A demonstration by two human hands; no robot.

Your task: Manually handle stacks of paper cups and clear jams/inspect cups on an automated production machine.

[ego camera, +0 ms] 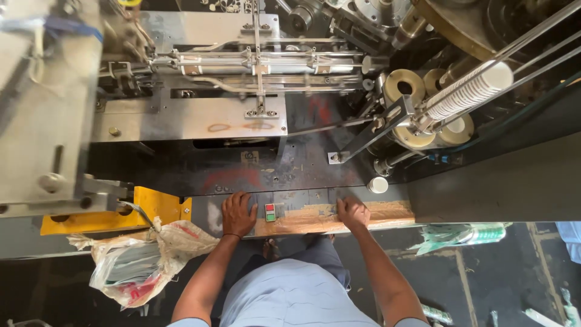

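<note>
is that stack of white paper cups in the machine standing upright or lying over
Lying over: the cup stack slants between guide rods, its open mouth facing upper right.

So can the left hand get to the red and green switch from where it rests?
Probably yes. The left hand lies flat on the machine's front ledge, right beside the red and green switch, with nothing between them; a short sideways slide should do.

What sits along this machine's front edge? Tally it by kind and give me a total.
Hands: 2, the left hand flat on the ledge and the right hand on the board
Red-and-green button switch: 1
Wooden board: 1
Loose white cup: 1
Woven sack: 1
Yellow bracket: 1
Total: 7
</note>
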